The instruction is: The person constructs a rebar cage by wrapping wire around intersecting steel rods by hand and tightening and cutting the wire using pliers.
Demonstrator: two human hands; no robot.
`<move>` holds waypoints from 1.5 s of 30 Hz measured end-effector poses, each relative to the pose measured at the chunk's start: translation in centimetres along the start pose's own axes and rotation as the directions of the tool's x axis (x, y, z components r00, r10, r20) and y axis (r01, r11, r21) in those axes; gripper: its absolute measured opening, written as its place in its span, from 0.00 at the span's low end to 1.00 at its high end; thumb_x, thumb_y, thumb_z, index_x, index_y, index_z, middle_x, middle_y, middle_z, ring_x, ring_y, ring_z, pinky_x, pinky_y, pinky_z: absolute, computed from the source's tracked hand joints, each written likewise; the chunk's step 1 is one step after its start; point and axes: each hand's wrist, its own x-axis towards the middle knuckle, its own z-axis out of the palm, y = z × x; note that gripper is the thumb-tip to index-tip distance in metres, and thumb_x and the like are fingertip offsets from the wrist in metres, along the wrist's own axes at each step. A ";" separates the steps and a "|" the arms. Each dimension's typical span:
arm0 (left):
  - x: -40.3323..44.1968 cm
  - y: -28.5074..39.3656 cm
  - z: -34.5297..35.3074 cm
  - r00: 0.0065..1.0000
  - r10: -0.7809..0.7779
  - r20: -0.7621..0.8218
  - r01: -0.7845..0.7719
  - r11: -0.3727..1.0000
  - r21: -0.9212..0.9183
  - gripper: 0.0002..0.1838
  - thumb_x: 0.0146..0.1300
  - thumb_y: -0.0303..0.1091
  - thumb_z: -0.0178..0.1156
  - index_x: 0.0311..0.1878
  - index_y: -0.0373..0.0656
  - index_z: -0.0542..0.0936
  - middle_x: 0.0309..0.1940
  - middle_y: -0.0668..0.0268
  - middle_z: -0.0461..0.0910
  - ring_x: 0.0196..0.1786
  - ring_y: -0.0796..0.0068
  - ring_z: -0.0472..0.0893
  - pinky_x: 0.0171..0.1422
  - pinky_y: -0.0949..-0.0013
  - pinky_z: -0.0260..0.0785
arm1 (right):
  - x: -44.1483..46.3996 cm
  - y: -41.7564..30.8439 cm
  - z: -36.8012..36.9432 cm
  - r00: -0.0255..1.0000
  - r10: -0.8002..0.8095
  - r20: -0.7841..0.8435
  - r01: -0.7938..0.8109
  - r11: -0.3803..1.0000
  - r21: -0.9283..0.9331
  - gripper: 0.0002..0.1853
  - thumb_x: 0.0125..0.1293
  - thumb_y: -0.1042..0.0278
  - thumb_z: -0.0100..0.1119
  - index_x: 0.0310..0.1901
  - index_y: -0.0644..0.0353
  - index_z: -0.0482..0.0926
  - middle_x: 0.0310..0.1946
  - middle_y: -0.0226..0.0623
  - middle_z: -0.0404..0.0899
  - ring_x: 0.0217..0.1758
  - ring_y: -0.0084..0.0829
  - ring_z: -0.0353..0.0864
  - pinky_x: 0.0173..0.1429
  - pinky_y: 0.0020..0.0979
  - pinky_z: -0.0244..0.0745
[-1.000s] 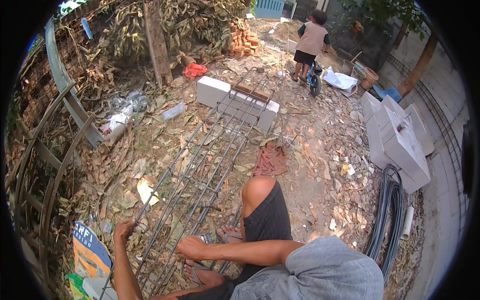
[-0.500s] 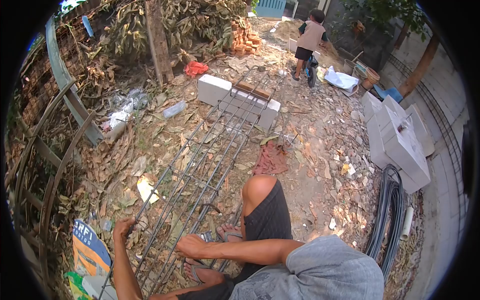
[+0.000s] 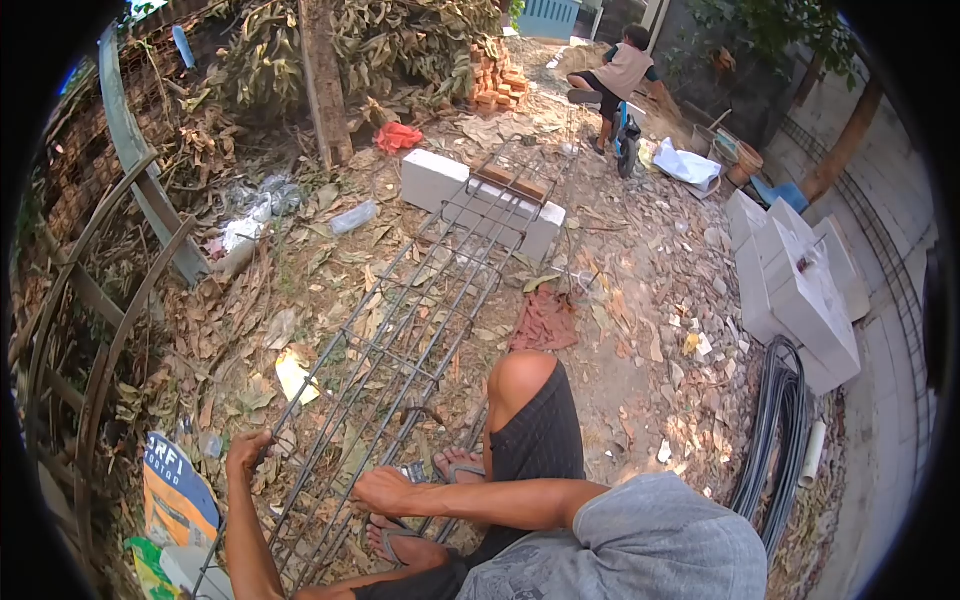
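A long rebar cage [image 3: 400,345] of thin steel bars slants from the lower left up to a pale block [image 3: 432,182], where its far end rests near a red-brown brick [image 3: 512,184]. My left hand [image 3: 247,452] is closed at the cage's left outer bar. My right hand [image 3: 383,492] is closed in a fist over the cage's right side; what its fingers hold is hidden. Under and beside the bars lie dry leaves and a yellow-white scrap [image 3: 296,377].
Another person [image 3: 625,72] straddles a small blue bike [image 3: 627,140] at the back. Stacked pale blocks [image 3: 795,285] and a coil of black tubing [image 3: 770,440] lie at the right. A printed sack [image 3: 178,495] is at the lower left, a reddish cloth [image 3: 545,320] mid-ground.
The person at the back has lifted one leg sideways and leans over the bike. The view has shifted slightly. Both my hands stay in place on the cage.
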 end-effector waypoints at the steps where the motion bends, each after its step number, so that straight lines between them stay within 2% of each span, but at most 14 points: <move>1: -0.1 0.0 0.0 1.000 0.000 0.003 0.000 1.000 0.000 0.19 0.64 0.41 0.74 0.48 0.34 0.89 0.35 0.60 0.89 0.27 0.74 0.83 0.29 0.70 0.72 | 0.0 0.0 0.0 1.000 0.003 0.007 -0.003 1.000 -0.006 0.17 0.62 0.55 0.71 0.31 0.64 0.87 0.24 0.54 0.82 0.30 0.56 0.84 0.33 0.49 0.77; 11: -1.4 1.5 0.7 1.000 0.014 0.004 -0.014 1.000 0.019 0.18 0.64 0.42 0.74 0.46 0.35 0.89 0.35 0.62 0.89 0.29 0.75 0.83 0.32 0.69 0.73 | 0.0 -0.1 0.3 0.999 0.022 0.025 -0.021 0.999 -0.043 0.17 0.62 0.55 0.71 0.31 0.64 0.86 0.24 0.54 0.82 0.32 0.57 0.84 0.35 0.49 0.78; 18: -0.5 0.4 0.5 0.999 0.015 -0.041 -0.014 0.999 0.036 0.19 0.63 0.41 0.76 0.48 0.35 0.88 0.33 0.60 0.88 0.26 0.72 0.83 0.28 0.66 0.71 | 0.1 -0.2 0.2 0.999 0.016 0.043 -0.013 0.999 -0.049 0.16 0.62 0.54 0.71 0.33 0.61 0.87 0.28 0.51 0.85 0.34 0.55 0.86 0.37 0.50 0.79; 21: -0.6 0.8 0.8 0.999 0.005 -0.046 -0.003 0.999 0.049 0.19 0.63 0.40 0.76 0.48 0.34 0.88 0.34 0.60 0.88 0.26 0.72 0.83 0.28 0.66 0.71 | 0.1 -0.6 -0.3 0.998 0.038 0.052 -0.036 0.999 -0.036 0.10 0.59 0.60 0.71 0.32 0.59 0.88 0.27 0.49 0.85 0.35 0.54 0.87 0.38 0.49 0.80; 23: -1.1 1.5 0.8 0.998 -0.020 -0.056 0.025 0.996 0.090 0.18 0.63 0.40 0.75 0.48 0.35 0.88 0.34 0.60 0.88 0.25 0.72 0.83 0.28 0.67 0.71 | 0.0 -0.6 -0.3 0.998 0.041 0.041 -0.039 0.998 -0.055 0.11 0.60 0.60 0.71 0.32 0.59 0.88 0.27 0.49 0.85 0.35 0.53 0.87 0.38 0.49 0.80; 29: -0.3 0.6 0.7 0.999 -0.007 -0.037 0.006 1.000 -0.017 0.19 0.63 0.39 0.76 0.50 0.34 0.88 0.33 0.62 0.88 0.23 0.74 0.82 0.26 0.69 0.69 | 0.0 0.0 0.6 0.998 0.042 0.037 -0.040 0.998 -0.047 0.12 0.61 0.58 0.71 0.32 0.60 0.88 0.27 0.50 0.85 0.35 0.54 0.86 0.40 0.49 0.80; 35: 0.1 0.2 0.4 1.000 -0.014 -0.014 0.013 0.999 -0.036 0.20 0.62 0.40 0.77 0.50 0.35 0.87 0.32 0.62 0.88 0.23 0.74 0.82 0.25 0.70 0.69 | 0.0 -0.1 0.3 0.998 0.047 0.050 -0.044 0.998 -0.050 0.14 0.62 0.56 0.71 0.33 0.60 0.88 0.27 0.50 0.84 0.36 0.55 0.86 0.41 0.50 0.80; 39: -0.8 0.8 0.9 1.000 0.002 -0.031 -0.004 0.999 -0.046 0.20 0.61 0.40 0.76 0.48 0.32 0.88 0.34 0.60 0.89 0.26 0.74 0.81 0.29 0.70 0.72 | -0.1 -0.3 -0.2 0.999 0.028 0.036 -0.027 0.999 -0.031 0.15 0.62 0.56 0.71 0.32 0.61 0.88 0.26 0.51 0.84 0.36 0.55 0.86 0.40 0.50 0.80; 45: -1.1 1.1 0.8 1.000 0.011 -0.010 -0.011 1.000 -0.010 0.20 0.62 0.41 0.75 0.48 0.32 0.88 0.34 0.59 0.89 0.25 0.75 0.80 0.28 0.70 0.70 | -0.1 -0.4 -0.1 0.999 0.031 0.023 -0.030 0.999 -0.027 0.12 0.61 0.59 0.71 0.33 0.60 0.88 0.27 0.50 0.84 0.35 0.55 0.86 0.40 0.50 0.80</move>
